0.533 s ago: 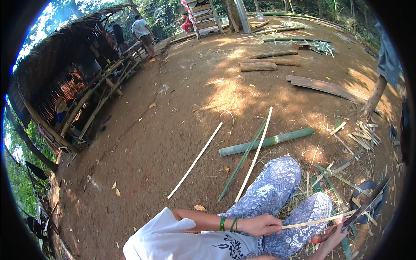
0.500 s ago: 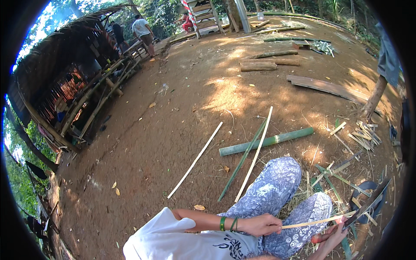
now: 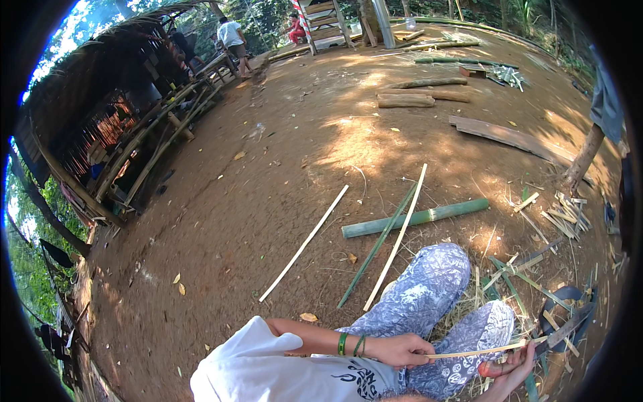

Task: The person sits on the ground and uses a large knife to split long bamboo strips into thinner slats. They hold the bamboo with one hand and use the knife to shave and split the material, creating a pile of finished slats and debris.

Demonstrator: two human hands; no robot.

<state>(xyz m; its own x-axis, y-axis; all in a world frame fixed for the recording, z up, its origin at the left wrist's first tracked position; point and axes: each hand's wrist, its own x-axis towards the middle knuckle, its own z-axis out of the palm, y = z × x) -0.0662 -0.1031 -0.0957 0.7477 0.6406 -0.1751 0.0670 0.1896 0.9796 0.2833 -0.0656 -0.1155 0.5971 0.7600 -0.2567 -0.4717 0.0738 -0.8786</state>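
A thin pale bamboo strip (image 3: 462, 353) runs across my lap, its near end pinched in my left hand (image 3: 404, 350). The strip's other end reaches the fingers of my right hand (image 3: 514, 368), beside the blade. That right hand is closed around a large knife (image 3: 569, 329), whose rounded reddish-brown handle end shows below the fingers. The dark blade points up and away to the right. Where exactly the edge meets the strip is too small to tell. Shavings (image 3: 483, 289) lie around my legs.
Before my knees lie a green bamboo pole (image 3: 442, 213), a green strip (image 3: 376, 249) and two pale strips (image 3: 305, 242). Split pieces (image 3: 564, 216) are heaped at right, near a post (image 3: 584, 155). Logs (image 3: 406, 100) and a plank (image 3: 509, 136) lie farther off. People stand by a thatched hut (image 3: 100, 87).
The knife has turned, its blade now lower and less steep. My right hand has shifted slightly, and the strip bows a little. The left hand keeps its hold.
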